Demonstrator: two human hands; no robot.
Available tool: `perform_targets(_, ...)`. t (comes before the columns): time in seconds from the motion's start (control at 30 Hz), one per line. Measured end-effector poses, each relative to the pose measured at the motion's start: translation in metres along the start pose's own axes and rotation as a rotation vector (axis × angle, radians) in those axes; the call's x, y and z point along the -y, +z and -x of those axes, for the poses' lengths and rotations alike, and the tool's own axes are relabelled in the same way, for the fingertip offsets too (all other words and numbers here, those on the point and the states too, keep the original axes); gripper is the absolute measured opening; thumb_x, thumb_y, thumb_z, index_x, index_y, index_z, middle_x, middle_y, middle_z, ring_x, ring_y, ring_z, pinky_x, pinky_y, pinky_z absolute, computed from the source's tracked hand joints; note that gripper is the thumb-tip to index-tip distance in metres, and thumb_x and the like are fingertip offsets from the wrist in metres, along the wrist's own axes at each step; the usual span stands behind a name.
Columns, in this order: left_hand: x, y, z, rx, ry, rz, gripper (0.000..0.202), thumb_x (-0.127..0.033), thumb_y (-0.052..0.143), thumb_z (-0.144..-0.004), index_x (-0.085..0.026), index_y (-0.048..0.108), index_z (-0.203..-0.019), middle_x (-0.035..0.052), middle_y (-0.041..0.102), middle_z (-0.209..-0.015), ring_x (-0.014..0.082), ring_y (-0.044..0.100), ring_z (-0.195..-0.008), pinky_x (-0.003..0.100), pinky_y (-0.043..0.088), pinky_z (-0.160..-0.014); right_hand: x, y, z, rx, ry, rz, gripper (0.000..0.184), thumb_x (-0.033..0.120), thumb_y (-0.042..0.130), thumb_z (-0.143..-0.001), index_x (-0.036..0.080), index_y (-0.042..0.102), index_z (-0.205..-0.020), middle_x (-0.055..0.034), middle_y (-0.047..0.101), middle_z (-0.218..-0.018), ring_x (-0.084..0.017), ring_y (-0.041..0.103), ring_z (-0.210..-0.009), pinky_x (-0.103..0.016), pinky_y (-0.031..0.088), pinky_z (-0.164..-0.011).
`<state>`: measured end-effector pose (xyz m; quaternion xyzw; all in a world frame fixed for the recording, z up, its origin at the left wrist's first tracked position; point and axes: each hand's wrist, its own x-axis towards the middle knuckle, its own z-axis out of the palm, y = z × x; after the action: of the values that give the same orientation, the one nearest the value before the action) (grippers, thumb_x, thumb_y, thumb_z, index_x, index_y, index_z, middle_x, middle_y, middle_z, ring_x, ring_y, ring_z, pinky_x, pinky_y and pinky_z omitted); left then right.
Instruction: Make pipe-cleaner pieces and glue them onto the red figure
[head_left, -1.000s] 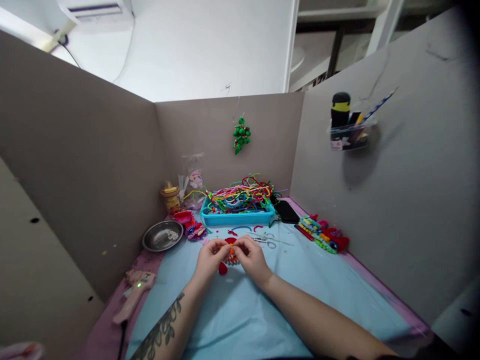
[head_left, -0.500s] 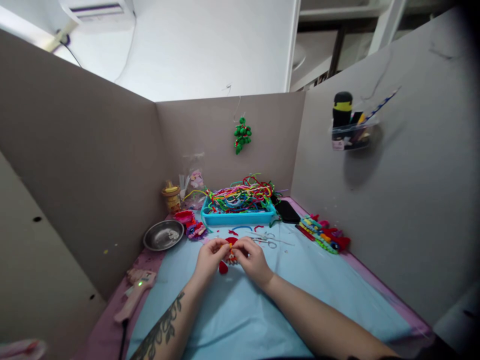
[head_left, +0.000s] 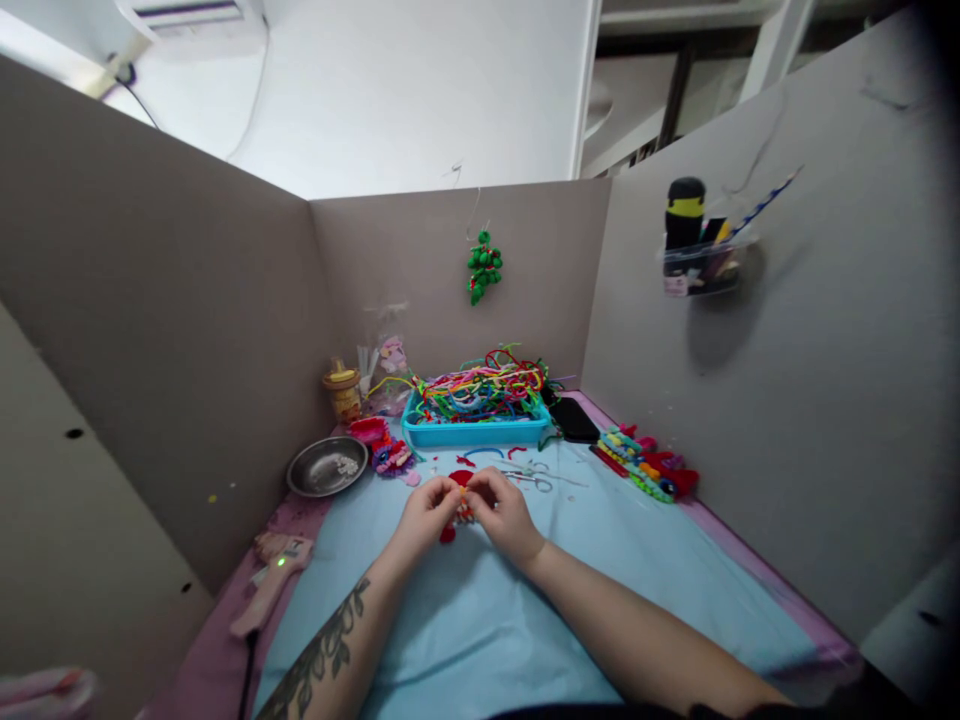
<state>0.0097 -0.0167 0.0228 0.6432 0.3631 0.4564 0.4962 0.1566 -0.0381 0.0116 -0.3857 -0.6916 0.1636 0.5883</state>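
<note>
My left hand (head_left: 422,514) and my right hand (head_left: 504,510) meet over the light blue mat (head_left: 480,620), fingers pinched together. Between them they hold a small red and orange pipe-cleaner piece (head_left: 459,505), mostly hidden by the fingers. A red end of it hangs just below my left hand. Small scissors (head_left: 534,479) lie on the mat just beyond my right hand.
A blue tray (head_left: 475,432) heaped with coloured pipe cleaners stands at the back. A metal bowl (head_left: 327,466) and a pink glue gun (head_left: 271,585) lie at the left. Finished colourful pieces (head_left: 646,468) and a black phone (head_left: 574,420) lie at the right. Grey partition walls surround the desk.
Both hands stay pinched on the small piece with only slight finger movement. The view has shifted a little.
</note>
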Motion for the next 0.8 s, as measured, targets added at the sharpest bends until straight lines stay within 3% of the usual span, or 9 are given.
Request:
perform_targets(0.27, -0.002, -0.003, 0.001, 0.057, -0.054, 0.005, 0.030, -0.043, 0.063, -0.071, -0.014, 0.057, -0.067, -0.0023, 0.053, -0.054, 0.0071, 0.044, -0.042, 0.019, 0.033, -0.044, 0.000, -0.004, -0.004, 0.066, -0.080, -0.035, 0.010, 0.015, 0.052, -0.080, 0.020, 0.060, -0.078, -0.0037, 0.057, -0.077, -0.017, 0.053, -0.078, -0.030, 0.044, -0.071)
perform_targets(0.57, -0.001, -0.001, 0.003, -0.088, 0.138, -0.325, 0.012, -0.027, 0.059, -0.071, -0.017, 0.066, -0.073, 0.0027, 0.066, -0.069, 0.0155, 0.056, -0.064, 0.024, 0.042, -0.062, -0.007, -0.004, -0.008, 0.140, 0.071, -0.010, 0.012, 0.014, 0.053, -0.078, 0.018, 0.056, -0.067, -0.0005, 0.054, -0.070, -0.014, 0.051, -0.070, -0.025, 0.040, -0.064)
perform_targets(0.67, 0.000, -0.003, 0.002, -0.101, 0.129, -0.339, 0.011, -0.025, 0.060, -0.069, -0.017, 0.065, -0.074, 0.0019, 0.065, -0.069, 0.0153, 0.056, -0.063, 0.024, 0.043, -0.062, -0.008, -0.007, -0.011, 0.189, 0.072, -0.017, 0.010, 0.015, 0.054, -0.078, 0.017, 0.057, -0.068, -0.0005, 0.055, -0.070, -0.014, 0.051, -0.070, -0.024, 0.040, -0.063)
perform_targets(0.8, 0.001, -0.005, 0.000, -0.025, 0.054, -0.253, 0.013, -0.028, 0.062, -0.067, -0.016, 0.064, -0.071, 0.0013, 0.064, -0.063, 0.0145, 0.056, -0.059, 0.023, 0.042, -0.057, -0.009, -0.011, -0.013, 0.268, 0.048, -0.040, 0.010, 0.014, 0.054, -0.077, 0.018, 0.058, -0.068, -0.0003, 0.055, -0.071, -0.013, 0.051, -0.070, -0.023, 0.040, -0.061)
